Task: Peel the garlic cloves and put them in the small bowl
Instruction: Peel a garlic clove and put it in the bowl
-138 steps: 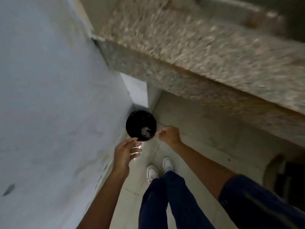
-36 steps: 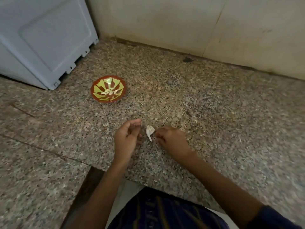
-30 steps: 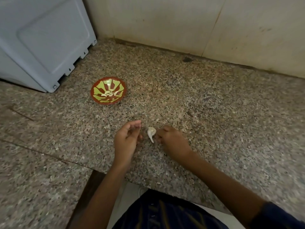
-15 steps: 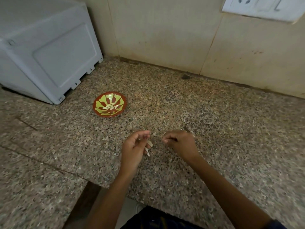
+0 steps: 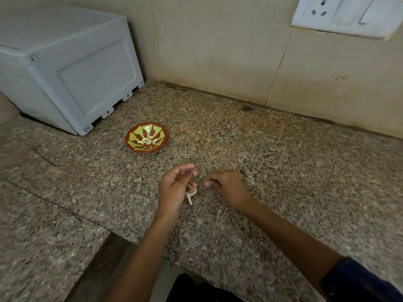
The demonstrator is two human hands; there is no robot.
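Two bare hands hover close together over the speckled granite worktop (image 5: 283, 171), near its front edge. The left hand (image 5: 174, 188) has its fingers curled, and its grip pinches a garlic clove (image 5: 191, 194), whose pale papery skin trails down in a thin tail below the fingers. The right hand (image 5: 226, 186) sits just beside it, apart from the clove, with thumb and forefinger pressed together at the tips; whether a scrap of peel lies between them is too small to tell. Further back and to the left on the worktop stands the small bowl (image 5: 146, 137), a shallow red dish with a yellow-green petal pattern, well apart from both hands, and a few pale peeled cloves (image 5: 148, 141) lie in its middle. Behind the bowl, a white plastic appliance (image 5: 72, 68) rests on the worktop against the corner. A beige tiled wall (image 5: 218, 46) rises at the back, bearing a white socket and switch plate (image 5: 346, 15) at the upper right. A small dark spot (image 5: 246, 108) marks the worktop where it meets the wall. A dark blue sleeve (image 5: 359, 282) covers the right upper arm at the lower right.
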